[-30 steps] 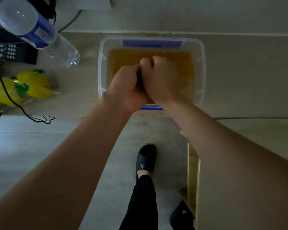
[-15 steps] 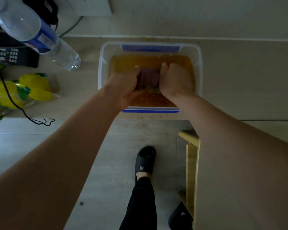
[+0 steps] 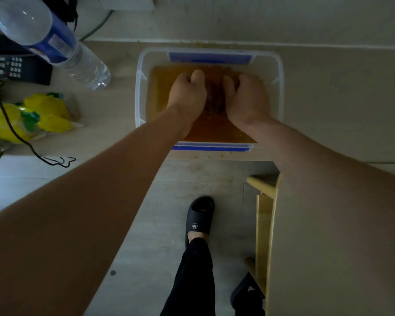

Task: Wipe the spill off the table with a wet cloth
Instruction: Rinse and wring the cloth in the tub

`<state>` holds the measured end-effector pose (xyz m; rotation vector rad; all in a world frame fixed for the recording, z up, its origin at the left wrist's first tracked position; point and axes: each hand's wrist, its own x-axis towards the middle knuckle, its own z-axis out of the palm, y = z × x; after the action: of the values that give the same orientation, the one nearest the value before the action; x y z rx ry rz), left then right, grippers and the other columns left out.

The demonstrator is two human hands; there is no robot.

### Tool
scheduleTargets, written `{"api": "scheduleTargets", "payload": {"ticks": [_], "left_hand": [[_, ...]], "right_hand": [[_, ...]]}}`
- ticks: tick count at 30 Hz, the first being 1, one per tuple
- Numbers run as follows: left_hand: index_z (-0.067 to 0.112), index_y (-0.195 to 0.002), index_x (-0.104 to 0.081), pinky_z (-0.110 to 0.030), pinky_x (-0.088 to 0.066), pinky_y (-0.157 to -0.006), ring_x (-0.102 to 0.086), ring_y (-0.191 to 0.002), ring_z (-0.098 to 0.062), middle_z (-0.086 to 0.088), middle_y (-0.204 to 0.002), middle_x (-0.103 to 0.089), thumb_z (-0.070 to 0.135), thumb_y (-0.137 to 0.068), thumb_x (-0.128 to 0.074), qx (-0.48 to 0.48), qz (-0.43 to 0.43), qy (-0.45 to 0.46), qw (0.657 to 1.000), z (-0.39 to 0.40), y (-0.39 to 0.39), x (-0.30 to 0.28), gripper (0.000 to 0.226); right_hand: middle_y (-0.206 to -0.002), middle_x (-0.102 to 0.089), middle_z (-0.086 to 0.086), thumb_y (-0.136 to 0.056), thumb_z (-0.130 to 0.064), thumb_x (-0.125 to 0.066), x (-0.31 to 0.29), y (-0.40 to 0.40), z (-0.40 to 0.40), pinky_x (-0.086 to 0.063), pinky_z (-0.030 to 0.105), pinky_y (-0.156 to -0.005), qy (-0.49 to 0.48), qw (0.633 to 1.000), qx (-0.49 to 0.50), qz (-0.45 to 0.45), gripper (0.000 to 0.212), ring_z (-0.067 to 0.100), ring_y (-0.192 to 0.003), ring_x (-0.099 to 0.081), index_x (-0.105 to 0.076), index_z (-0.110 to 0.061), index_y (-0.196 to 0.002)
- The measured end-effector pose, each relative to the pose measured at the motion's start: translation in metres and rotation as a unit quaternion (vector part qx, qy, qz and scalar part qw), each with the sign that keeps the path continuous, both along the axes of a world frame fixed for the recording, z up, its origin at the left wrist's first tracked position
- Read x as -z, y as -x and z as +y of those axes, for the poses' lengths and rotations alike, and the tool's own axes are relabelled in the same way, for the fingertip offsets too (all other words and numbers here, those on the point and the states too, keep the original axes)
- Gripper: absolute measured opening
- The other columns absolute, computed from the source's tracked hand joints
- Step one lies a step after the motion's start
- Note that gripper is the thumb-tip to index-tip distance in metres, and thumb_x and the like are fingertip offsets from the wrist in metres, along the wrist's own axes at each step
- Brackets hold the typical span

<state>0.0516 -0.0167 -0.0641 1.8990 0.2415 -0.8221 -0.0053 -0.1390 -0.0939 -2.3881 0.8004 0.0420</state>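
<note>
**Cloth in the tub: drips and a tipped tub the main worries**

Both hands down inside the clear plastic tub [image 3: 139, 94], in brown murky water [image 3: 162, 87]. Left hand [image 3: 187, 94] curled, knuckles up, gripping one side of a dark cloth [image 3: 214, 96]; right hand [image 3: 246, 99] likewise curled round the other side. Cloth bunched between the two, mostly hidden, seemingly half under the water. Probably a rinse or a wring, with wiping yet to come.

Possible trouble from here:

- Lifted out too wet, cloth likely to drip brown water over the worktop [image 3: 328, 99] beyond the tub's rim, adding to the mess instead of clearing it.
- Near edge of the tub right at the worktop's front edge; a downward press or a pull toward the body liable to tip or slide it off onto the floor [image 3: 146, 224] and the slippered foot [image 3: 200, 215] directly below.
- Hard wringing above the rim apt to splash outward; water bottle [image 3: 55, 42] and remote control [image 3: 16, 68] left of the tub, remote the more at risk from wet.
- Black cable [image 3: 21, 140] trailing left of the tub across yellow packets [image 3: 43, 115]; an elbow swing that way could snag it.
- Water already dirty, so cloth may smear rather than clean.
- Small crumbs [image 3: 205, 156] just in front of the tub, easily missed.
</note>
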Motion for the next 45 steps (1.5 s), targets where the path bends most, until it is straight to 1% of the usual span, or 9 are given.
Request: {"api": "scheduleTargets", "payload": {"ticks": [5,9,13,17,23,29,33,38,45], "left_hand": [[0.005,-0.094,-0.062,-0.045,-0.062,-0.081,-0.070,-0.089,-0.037,-0.023,-0.090,-0.069,0.023,-0.107,-0.038,-0.142,0.191,0.272,0.932,-0.003,0.016,-0.020,0.032],[0.008,-0.105,-0.065,-0.035,-0.060,-0.074,-0.071,-0.082,-0.020,-0.008,-0.084,-0.071,0.019,-0.111,-0.036,-0.164,0.214,0.330,0.905,0.000,0.027,-0.030,0.032],[0.012,-0.118,-0.068,-0.044,-0.059,-0.095,-0.070,-0.112,-0.029,-0.014,-0.115,-0.076,0.028,-0.113,-0.032,-0.186,0.232,0.293,0.909,-0.006,0.031,-0.044,0.040],[0.008,-0.104,-0.064,-0.037,-0.061,-0.076,-0.070,-0.095,-0.026,-0.012,-0.094,-0.072,0.018,-0.107,-0.035,-0.173,0.223,0.229,0.931,-0.003,0.022,-0.050,0.031],[0.009,-0.130,-0.066,-0.046,-0.061,-0.087,-0.070,-0.109,-0.032,-0.015,-0.119,-0.074,0.018,-0.107,-0.038,-0.167,0.223,0.215,0.936,-0.007,0.031,-0.058,0.038],[0.010,-0.131,-0.065,-0.050,-0.058,-0.094,-0.069,-0.114,-0.033,-0.016,-0.122,-0.073,0.016,-0.106,-0.035,-0.150,0.227,0.221,0.937,-0.004,0.028,-0.063,0.040],[0.003,-0.135,-0.061,-0.046,-0.056,-0.090,-0.066,-0.114,-0.033,-0.014,-0.115,-0.070,0.012,-0.103,-0.032,-0.135,0.240,0.200,0.940,0.003,0.017,-0.062,0.045],[0.007,-0.106,-0.064,-0.050,-0.054,-0.104,-0.065,-0.097,-0.022,-0.013,-0.099,-0.068,0.015,-0.111,-0.033,-0.147,0.230,0.255,0.928,0.002,0.033,-0.052,0.032],[0.021,-0.117,-0.067,-0.039,-0.064,-0.074,-0.078,-0.091,-0.022,-0.005,-0.100,-0.080,0.027,-0.107,-0.053,-0.126,0.167,0.166,0.964,0.024,0.018,-0.034,0.018]], "right_hand": [[-0.058,-0.061,-0.014,-0.106,-0.044,-0.047,-0.038,0.015,0.039,-0.039,0.009,-0.052,-0.149,0.973,0.131,-0.119,0.043,-0.008,-0.060,-0.059,-0.059,-0.026,-0.069],[-0.065,-0.067,-0.007,-0.109,-0.039,-0.046,-0.050,0.014,0.068,-0.050,0.026,-0.063,-0.186,0.966,0.103,-0.144,0.046,0.007,-0.063,-0.064,-0.069,-0.017,-0.075],[-0.068,-0.065,-0.006,-0.107,-0.032,-0.046,-0.051,-0.006,0.049,-0.045,0.031,-0.064,-0.154,0.973,0.145,-0.089,0.042,0.009,-0.065,-0.061,-0.068,-0.018,-0.074],[-0.064,-0.066,0.001,-0.103,-0.027,-0.048,-0.049,0.000,0.070,-0.048,0.035,-0.062,-0.255,0.951,0.164,-0.055,0.044,0.017,-0.064,-0.063,-0.066,-0.014,-0.065],[-0.063,-0.061,-0.001,-0.104,-0.022,-0.044,-0.052,-0.004,0.059,-0.040,0.020,-0.053,-0.244,0.942,0.224,-0.045,0.044,0.013,-0.060,-0.057,-0.061,-0.015,-0.064],[-0.120,-0.066,0.017,-0.106,-0.016,-0.036,-0.057,-0.006,0.048,-0.034,0.033,-0.079,-0.089,0.993,0.065,0.039,0.033,0.034,-0.111,-0.061,-0.064,-0.004,-0.118],[-0.096,-0.071,0.005,-0.108,-0.030,-0.035,-0.054,-0.001,0.067,-0.030,0.028,-0.072,-0.115,0.991,0.059,0.029,0.042,0.020,-0.082,-0.058,-0.068,-0.015,-0.086],[-0.100,-0.072,0.008,-0.110,-0.027,-0.035,-0.044,-0.010,0.024,-0.032,0.023,-0.067,-0.058,0.994,0.087,0.038,0.043,0.020,-0.089,-0.063,-0.071,-0.009,-0.096],[-0.065,-0.057,-0.009,-0.111,-0.043,-0.034,-0.035,0.014,-0.002,-0.037,0.010,-0.051,-0.101,0.993,0.054,-0.034,0.053,-0.012,-0.058,-0.055,-0.056,-0.022,-0.068]]}}
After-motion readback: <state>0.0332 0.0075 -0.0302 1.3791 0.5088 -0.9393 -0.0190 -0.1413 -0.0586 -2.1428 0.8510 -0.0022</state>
